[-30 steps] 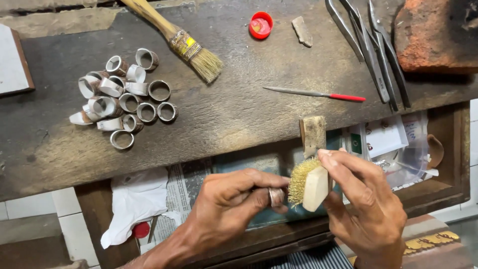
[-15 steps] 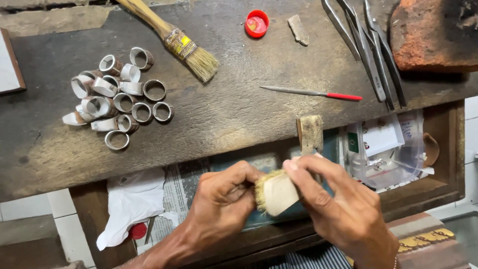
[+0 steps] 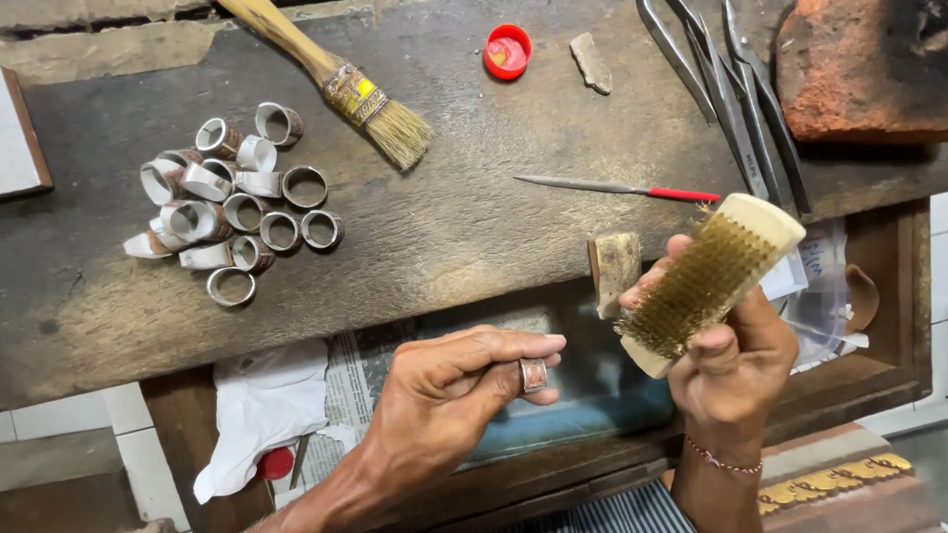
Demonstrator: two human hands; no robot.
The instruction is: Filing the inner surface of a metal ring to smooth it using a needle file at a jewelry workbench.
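Left hand [image 3: 444, 390] pinches a small metal ring [image 3: 533, 374] out front, at six o'clock below the desk [image 3: 474, 237]; right hand [image 3: 736, 360] clasps a wooden brass-bristle brush [image 3: 706, 281] at three o'clock, bristles facing the ring.

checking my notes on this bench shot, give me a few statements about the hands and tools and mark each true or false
1. The left hand pinches a ring between thumb and fingers. True.
2. The right hand holds a paintbrush. False: it holds a wire brush with brass-coloured bristles; the paintbrush lies on the bench.
3. The wire brush is pressed against the ring. False: they are apart.
4. A cluster of rings lies on the left part of the bench. True.
5. The needle file has a blue handle. False: the handle is red.
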